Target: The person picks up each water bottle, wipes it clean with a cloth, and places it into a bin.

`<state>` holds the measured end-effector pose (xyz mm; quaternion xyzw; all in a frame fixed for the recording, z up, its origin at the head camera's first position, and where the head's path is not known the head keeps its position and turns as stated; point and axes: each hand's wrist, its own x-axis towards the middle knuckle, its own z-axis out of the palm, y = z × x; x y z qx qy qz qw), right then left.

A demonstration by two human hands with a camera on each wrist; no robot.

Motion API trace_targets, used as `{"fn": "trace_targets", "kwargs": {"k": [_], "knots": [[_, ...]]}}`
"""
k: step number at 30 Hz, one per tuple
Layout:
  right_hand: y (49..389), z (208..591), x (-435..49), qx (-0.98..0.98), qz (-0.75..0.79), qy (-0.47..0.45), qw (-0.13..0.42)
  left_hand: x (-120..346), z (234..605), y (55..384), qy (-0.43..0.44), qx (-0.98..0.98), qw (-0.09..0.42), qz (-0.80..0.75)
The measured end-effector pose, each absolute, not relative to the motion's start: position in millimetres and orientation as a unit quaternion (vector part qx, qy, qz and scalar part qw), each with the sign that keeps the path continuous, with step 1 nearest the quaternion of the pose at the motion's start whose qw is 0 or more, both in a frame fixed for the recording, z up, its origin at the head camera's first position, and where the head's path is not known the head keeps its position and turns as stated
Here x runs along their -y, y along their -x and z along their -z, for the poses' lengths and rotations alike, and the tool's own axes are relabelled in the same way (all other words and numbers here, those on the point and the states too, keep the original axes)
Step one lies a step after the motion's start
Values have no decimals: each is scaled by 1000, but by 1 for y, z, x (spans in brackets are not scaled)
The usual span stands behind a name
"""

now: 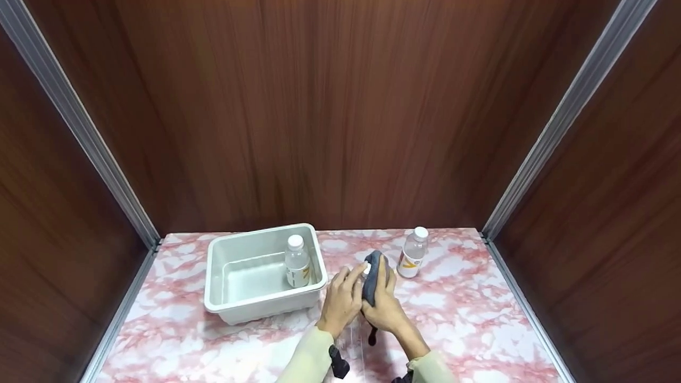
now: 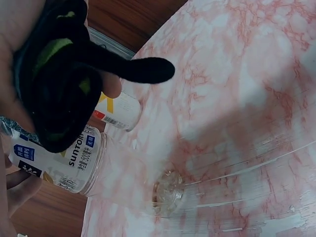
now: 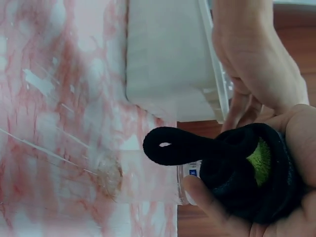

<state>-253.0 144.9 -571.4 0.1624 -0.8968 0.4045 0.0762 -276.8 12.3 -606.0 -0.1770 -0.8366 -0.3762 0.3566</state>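
Observation:
Around a clear plastic bottle (image 2: 74, 165) with a white cap and a white label, the fingers of my left hand (image 1: 341, 299) are curled. My right hand (image 1: 387, 311) grips a bunched dark cloth (image 1: 374, 279) against that bottle's side. A black loop hangs from the cloth, and green patches show in its folds in the left wrist view. Much of the bottle is hidden by the hands and the cloth in the head view. In the right wrist view, the left hand (image 3: 264, 61) is beyond the cloth (image 3: 247, 173).
A pale grey tub (image 1: 266, 306) is left of the hands, with a capped bottle (image 1: 297, 263) upright inside at its right end. Another capped bottle (image 1: 413, 252) stands to the right. Brown panels (image 1: 340, 117) enclose the marbled pink table (image 1: 468, 308) at the back and sides.

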Motion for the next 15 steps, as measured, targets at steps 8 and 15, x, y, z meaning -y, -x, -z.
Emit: {"fn": "trace_targets", "kwargs": {"k": [8,15], "knots": [[255,582,-141,908,-376,-152,107,-12,602,275,167,839,349,384],[254,587,-141,906,-365,-164,140,-14,603,278,162,835,366,378]]}}
